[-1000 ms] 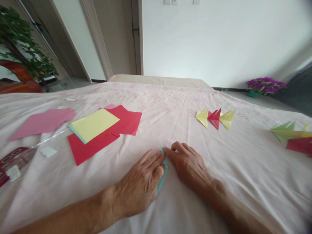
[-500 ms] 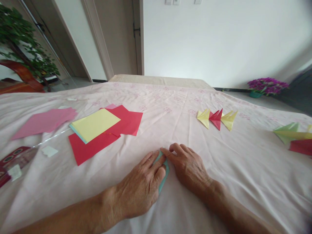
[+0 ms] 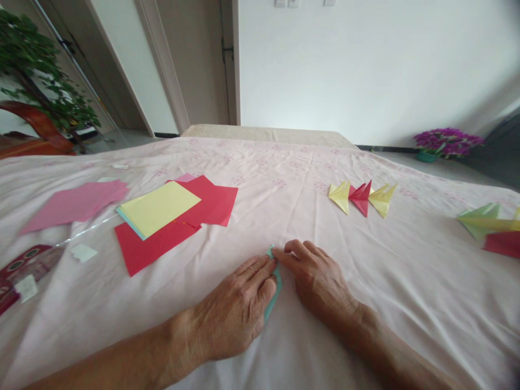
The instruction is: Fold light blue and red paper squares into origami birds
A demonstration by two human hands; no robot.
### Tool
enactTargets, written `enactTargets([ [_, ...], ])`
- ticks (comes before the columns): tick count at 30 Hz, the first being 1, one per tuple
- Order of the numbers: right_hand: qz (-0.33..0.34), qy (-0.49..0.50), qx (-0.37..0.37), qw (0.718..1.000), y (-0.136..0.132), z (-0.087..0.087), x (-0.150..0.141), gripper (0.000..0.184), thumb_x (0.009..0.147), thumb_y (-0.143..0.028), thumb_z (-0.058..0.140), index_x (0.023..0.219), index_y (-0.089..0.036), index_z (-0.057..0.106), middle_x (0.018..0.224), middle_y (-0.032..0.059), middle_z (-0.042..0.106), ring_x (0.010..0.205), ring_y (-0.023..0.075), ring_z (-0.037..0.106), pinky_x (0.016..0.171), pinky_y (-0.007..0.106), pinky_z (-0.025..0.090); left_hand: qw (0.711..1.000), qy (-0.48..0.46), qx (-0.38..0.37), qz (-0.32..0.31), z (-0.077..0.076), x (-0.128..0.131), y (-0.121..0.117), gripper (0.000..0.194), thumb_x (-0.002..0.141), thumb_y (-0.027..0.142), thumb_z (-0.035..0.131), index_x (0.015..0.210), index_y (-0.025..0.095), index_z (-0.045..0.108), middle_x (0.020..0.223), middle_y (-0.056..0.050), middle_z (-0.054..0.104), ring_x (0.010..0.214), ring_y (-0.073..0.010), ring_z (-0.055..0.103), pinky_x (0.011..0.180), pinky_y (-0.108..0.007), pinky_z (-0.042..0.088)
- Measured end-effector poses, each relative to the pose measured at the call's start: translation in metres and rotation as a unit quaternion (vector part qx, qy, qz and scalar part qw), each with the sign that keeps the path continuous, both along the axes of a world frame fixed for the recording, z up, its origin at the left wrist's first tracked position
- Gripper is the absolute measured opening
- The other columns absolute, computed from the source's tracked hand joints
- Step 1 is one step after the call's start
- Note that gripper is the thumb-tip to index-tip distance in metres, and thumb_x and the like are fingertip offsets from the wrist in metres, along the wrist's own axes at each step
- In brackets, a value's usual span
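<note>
A narrow folded piece of teal paper (image 3: pixel 273 299) lies on the tablecloth in front of me, mostly covered by my left hand (image 3: pixel 239 303). Its fingers are pressed together on top of the paper and hold it down, with the thumb bent along the right side. My right hand (image 3: pixel 319 276) is closed at the far tip of the paper. The index finger reaches to that tip and the other fingers are curled. The right thumb is hidden beneath the hand.
Yellow sheets (image 3: pixel 160 208) overlap red sheets (image 3: pixel 215 200) on the left, beside pink sheets (image 3: pixel 75 206) and a clear plastic bag (image 3: pixel 44 265). Folded yellow and red paper pieces (image 3: pixel 360 197) stand at the right. More folded pieces (image 3: pixel 483 219) sit at the far right edge.
My left fingers have come closer together over the teal paper. The small tip beside my right index finger now shows more clearly. The other papers have stayed put.
</note>
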State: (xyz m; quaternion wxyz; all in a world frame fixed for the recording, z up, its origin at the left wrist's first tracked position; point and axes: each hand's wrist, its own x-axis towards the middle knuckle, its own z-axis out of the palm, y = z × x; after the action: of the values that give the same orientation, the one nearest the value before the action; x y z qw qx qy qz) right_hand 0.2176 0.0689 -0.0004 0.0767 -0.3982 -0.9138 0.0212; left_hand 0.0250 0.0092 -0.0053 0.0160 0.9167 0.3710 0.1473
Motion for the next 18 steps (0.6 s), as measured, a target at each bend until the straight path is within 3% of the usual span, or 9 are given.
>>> enactTargets([
  [6, -0.022, 0.02, -0.014, 0.999, 0.0022, 0.0024, -0.0004, 0.032, 0.091, -0.008, 0.044, 0.11, -0.026, 0.063, 0.101, 0.0047, 0.061, 0.088, 0.0182, 0.054, 0.074, 0.028, 0.042, 1.0, 0.006, -0.011, -0.004, 0.0052, 0.0008, 0.001, 0.031, 0.088, 0.013, 0.042, 0.115, 0.005, 0.053, 0.137, -0.022, 0.051, 0.136, -0.028, 0.039, 0.116, -0.043, 0.031],
  [12, -0.045, 0.018, -0.007, 0.999, 0.0074, -0.001, -0.0051, 0.049, 0.091, -0.007, 0.043, 0.135, -0.028, 0.049, 0.106, 0.0057, 0.06, 0.088, 0.0182, 0.057, 0.069, 0.028, 0.042, 1.0, 0.016, -0.016, -0.008, 0.0034, -0.0003, 0.0016, 0.032, 0.089, 0.014, 0.041, 0.117, 0.004, 0.053, 0.135, -0.023, 0.052, 0.135, -0.0288, 0.04, 0.116, -0.044, 0.03],
  [18, -0.041, -0.001, -0.01, 0.999, 0.0069, 0.0005, -0.0047, 0.043, 0.091, -0.01, 0.045, 0.126, -0.031, 0.055, 0.107, 0.0049, 0.06, 0.09, 0.0178, 0.057, 0.067, 0.027, 0.041, 1.0, 0.007, -0.015, -0.006, 0.0025, -0.0009, 0.001, 0.03, 0.089, 0.014, 0.041, 0.115, 0.006, 0.053, 0.136, -0.022, 0.051, 0.135, -0.0286, 0.04, 0.115, -0.045, 0.032],
])
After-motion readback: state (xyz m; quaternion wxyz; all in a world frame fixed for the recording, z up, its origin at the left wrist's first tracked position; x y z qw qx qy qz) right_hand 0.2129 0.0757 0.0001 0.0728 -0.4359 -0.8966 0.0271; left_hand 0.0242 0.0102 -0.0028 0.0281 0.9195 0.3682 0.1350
